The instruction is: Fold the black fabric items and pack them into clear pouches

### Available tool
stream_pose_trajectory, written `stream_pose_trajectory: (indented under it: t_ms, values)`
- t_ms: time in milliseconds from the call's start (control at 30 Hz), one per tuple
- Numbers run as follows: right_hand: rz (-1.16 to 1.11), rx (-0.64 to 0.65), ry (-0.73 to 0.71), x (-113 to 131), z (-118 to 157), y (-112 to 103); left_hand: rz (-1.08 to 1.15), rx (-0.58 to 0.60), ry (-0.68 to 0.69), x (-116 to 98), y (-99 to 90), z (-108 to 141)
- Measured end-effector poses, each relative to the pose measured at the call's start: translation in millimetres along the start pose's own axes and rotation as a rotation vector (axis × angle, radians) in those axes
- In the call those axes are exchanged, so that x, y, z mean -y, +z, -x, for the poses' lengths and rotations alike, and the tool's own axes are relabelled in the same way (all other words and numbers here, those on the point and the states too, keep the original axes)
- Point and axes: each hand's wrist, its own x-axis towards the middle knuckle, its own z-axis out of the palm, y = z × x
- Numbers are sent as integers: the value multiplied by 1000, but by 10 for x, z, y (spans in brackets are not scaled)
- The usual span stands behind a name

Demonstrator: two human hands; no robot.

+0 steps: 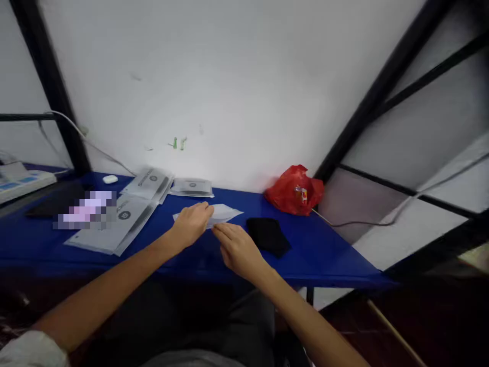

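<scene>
A thin, whitish plastic bag (225, 212) is pinched between my two hands, low over the blue table. My left hand (191, 223) has its fingers closed on the bag's near left part and covers some of it. My right hand (237, 248) grips the near edge with thumb and fingertips pressed together. Just right of the bag lies a folded black cloth (268, 236), flat on the table and apart from my fingers. No print can be made out on the bag I hold.
Printed frosted bags (132, 216) lie stacked to the left, with a smaller one (192, 187) by the wall. A red plastic bag (296, 191) sits at the back right. A small white case (110, 179) and a power strip (26, 184) are far left on the blue table (328, 260).
</scene>
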Motion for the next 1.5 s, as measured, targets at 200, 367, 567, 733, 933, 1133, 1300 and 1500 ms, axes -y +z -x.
stream_pose_trajectory:
  t_ms: [200, 367, 567, 733, 933, 1133, 1300, 1500]
  values:
    - [79, 156, 277, -27, -106, 5, 34, -22, 43, 66, -18, 96]
    - [182, 216, 386, -46, -100, 36, -7, -91, 19, 173, -10, 234]
    - [216, 239, 378, 59, -233, 140, -68, -115, -5, 222, 31, 334]
    - [66, 146, 255, 87, -405, 229, -33, -146, 36, 173, 37, 341]
    - [-178, 28, 204, -62, -335, 233, -40, -140, 21, 263, 17, 400]
    - [-357, -174, 212, -266, 2, -99, -77, -141, -19, 328, 5, 421]
    - [-137, 75, 478, -797, 462, -268, -96, -162, -15, 336, 9, 423]
    - [-189, 420, 555, -1076, 721, -198, -85, -173, -16, 325, 14, 390]
